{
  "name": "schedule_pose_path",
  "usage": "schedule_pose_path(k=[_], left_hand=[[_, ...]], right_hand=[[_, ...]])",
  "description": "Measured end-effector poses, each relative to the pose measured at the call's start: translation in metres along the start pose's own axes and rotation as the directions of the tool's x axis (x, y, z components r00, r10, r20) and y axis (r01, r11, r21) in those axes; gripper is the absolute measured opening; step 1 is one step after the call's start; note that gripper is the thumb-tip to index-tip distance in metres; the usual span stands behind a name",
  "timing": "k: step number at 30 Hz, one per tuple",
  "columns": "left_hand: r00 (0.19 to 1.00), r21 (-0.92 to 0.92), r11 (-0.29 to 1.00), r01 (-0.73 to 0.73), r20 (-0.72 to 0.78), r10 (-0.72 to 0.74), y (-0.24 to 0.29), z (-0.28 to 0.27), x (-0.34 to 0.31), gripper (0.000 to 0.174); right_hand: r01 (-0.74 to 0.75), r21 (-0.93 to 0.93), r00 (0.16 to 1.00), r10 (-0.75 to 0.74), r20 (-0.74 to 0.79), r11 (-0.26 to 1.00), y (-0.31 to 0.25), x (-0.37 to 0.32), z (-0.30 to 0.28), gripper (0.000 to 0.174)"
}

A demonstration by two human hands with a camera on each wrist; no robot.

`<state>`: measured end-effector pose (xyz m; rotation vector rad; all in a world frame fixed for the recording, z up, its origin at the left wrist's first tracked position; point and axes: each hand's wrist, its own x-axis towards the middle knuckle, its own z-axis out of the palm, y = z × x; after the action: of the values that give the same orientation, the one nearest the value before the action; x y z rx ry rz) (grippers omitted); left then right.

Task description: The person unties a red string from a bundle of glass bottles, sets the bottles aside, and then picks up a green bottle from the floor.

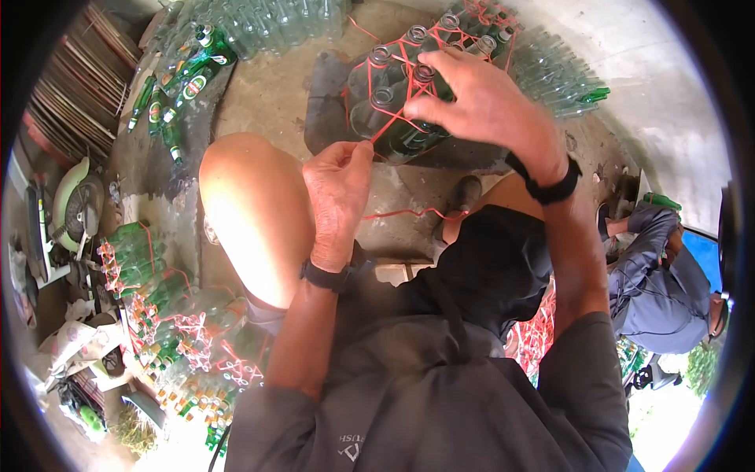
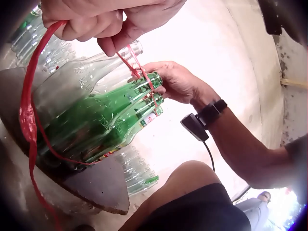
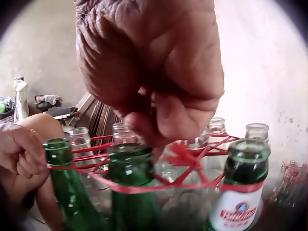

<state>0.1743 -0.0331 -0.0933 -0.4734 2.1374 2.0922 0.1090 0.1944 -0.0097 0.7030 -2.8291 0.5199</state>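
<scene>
A bundle of upright glass bottles, clear (image 1: pixel 364 77) and green (image 2: pixel 103 113), stands in front of me with red plastic string (image 3: pixel 134 188) crisscrossed around the necks. My left hand (image 1: pixel 342 177) pinches the string's strand (image 1: pixel 385 128) at the bundle's near edge; a long tail (image 2: pixel 30 120) hangs from that hand. Over the bottle mouths reaches my right hand (image 1: pixel 491 98), its thumb and forefinger spread apart in the head view. From the right wrist, its fingertips (image 3: pixel 168 118) bend down behind a green bottle neck (image 3: pixel 131 166), close to the string. A labelled green bottle (image 3: pixel 238 211) stands beside that.
Under the bundle lies a dark board (image 1: pixel 321 102). Clear bottles lie stacked behind (image 1: pixel 259 27) and at right (image 1: pixel 550 75); loose green bottles (image 1: pixel 193 86) lie at left. String-tied bottles (image 1: pixel 157 275) stand lower left. Another person (image 1: pixel 661 275) sits at right.
</scene>
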Motion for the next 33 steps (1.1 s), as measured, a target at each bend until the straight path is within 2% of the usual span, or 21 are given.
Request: schedule_pose_path(k=[1,2,4,9,11,12,14,18,20,24,26,29,33], left_hand=[[1.000,0.013,1.000,-0.019,-0.005,0.019,0.000,0.000,0.000,0.020],[0.999,0.026,0.999,-0.038,-0.010,0.038,0.000,0.000,0.000,0.020],[0.999,0.034,0.999,-0.033,0.002,0.033,0.004,-0.002,-0.002,0.021],[1.000,0.020,1.000,0.021,0.009,-0.021,0.024,-0.005,-0.010,0.021],[0.998,0.064,0.996,-0.063,0.019,0.062,0.024,-0.008,-0.010,0.021],[0.998,0.068,0.995,-0.066,0.021,0.065,0.025,-0.010,-0.009,0.021],[0.995,0.187,0.977,-0.102,0.036,0.097,0.026,-0.014,-0.008,0.024],[0.993,0.249,0.962,-0.116,0.047,0.107,0.034,-0.019,-0.008,0.022],[0.969,0.248,0.937,-0.245,0.046,0.241,0.025,-0.020,-0.004,0.021],[0.972,0.251,0.939,-0.237,0.076,0.225,0.033,-0.021,-0.010,0.018],[0.991,0.200,0.972,-0.128,0.075,0.115,0.041,-0.020,-0.013,0.017],[0.983,0.301,0.938,-0.175,0.102,0.151,0.054,-0.020,-0.016,0.017],[0.971,0.302,0.934,-0.192,0.199,0.135,0.092,-0.020,-0.009,0.017]], right_hand=[[-0.032,-0.070,0.999,0.031,-0.006,0.997,-0.007,-0.007,0.004,0.077],[-0.036,-0.068,0.999,0.035,-0.010,0.997,-0.013,-0.013,0.008,0.077],[-0.064,-0.206,0.991,0.038,-0.127,0.976,-0.023,-0.017,0.018,0.074],[-0.142,-0.136,0.984,0.125,-0.131,0.980,-0.029,-0.016,0.022,0.068],[-0.183,-0.146,0.981,0.172,-0.089,0.972,-0.030,-0.016,0.023,0.077],[-0.186,-0.144,0.980,0.174,-0.093,0.972,-0.030,-0.016,0.022,0.077],[-0.175,-0.128,0.983,0.165,-0.084,0.976,-0.029,-0.017,0.021,0.075],[-0.172,-0.118,0.981,0.159,-0.109,0.978,-0.028,-0.018,0.025,0.074],[-0.173,-0.103,0.980,0.161,-0.117,0.980,-0.028,-0.018,0.026,0.073],[-0.119,-0.114,0.976,0.095,-0.197,0.986,-0.023,-0.020,0.029,0.063],[-0.124,-0.104,0.977,0.103,-0.185,0.987,-0.023,-0.020,0.029,0.064],[-0.119,-0.088,0.979,0.102,-0.178,0.989,-0.022,-0.020,0.029,0.064],[-0.116,-0.077,0.971,0.097,-0.217,0.990,-0.020,-0.021,0.033,0.064]])
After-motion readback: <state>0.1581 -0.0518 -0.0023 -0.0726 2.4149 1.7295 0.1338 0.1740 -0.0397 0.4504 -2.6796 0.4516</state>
